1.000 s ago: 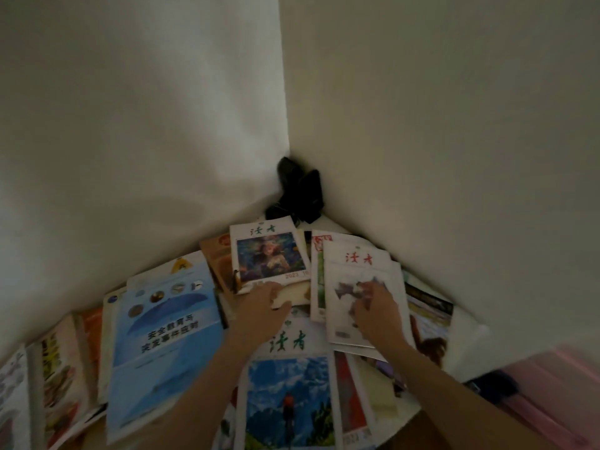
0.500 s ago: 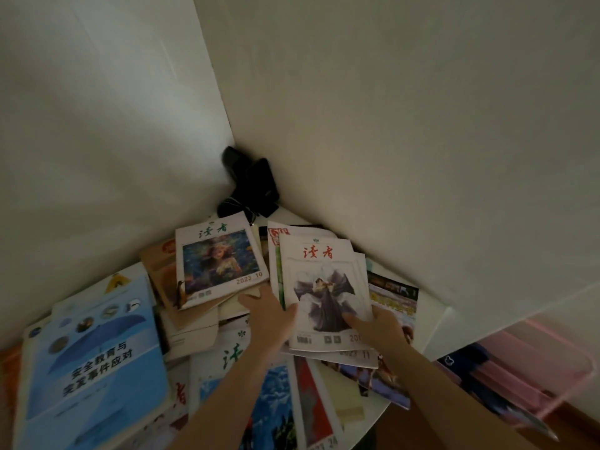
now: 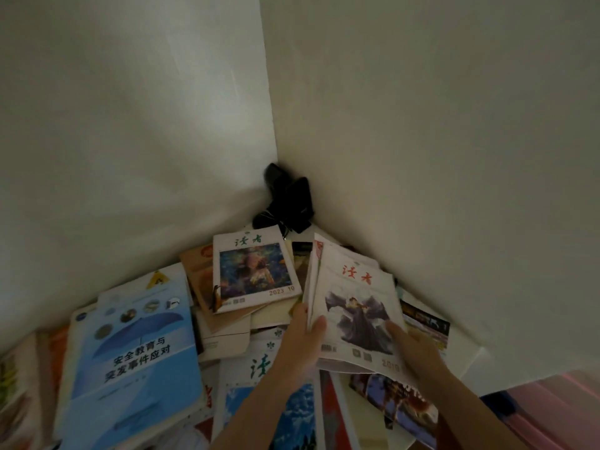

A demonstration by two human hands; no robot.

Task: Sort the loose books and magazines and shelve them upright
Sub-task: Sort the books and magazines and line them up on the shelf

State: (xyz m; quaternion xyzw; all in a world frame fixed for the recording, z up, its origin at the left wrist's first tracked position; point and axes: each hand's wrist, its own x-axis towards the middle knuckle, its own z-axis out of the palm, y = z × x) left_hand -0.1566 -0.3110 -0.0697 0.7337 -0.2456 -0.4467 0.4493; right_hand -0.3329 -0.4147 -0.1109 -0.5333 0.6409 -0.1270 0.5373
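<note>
While tilted up off the pile near the wall corner, held as 1 small stack of magazines (image 3: pixel 355 306) with a red-titled, dark-robed cover on top. Left hand (image 3: pixel 300 344) gripping its left edge, thumb on the cover. Right hand (image 3: pixel 417 347) clasping the lower right corner. Beside it, flat on the heap: 2023 issue (image 3: pixel 255 271), blue booklet (image 3: pixel 136 358).

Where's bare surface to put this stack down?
Bare white table shows only as a strip along the right wall, past the dark-covered magazine, and a sliver by the black object in the corner. Everywhere left of the held stack, covers overlap.
</note>
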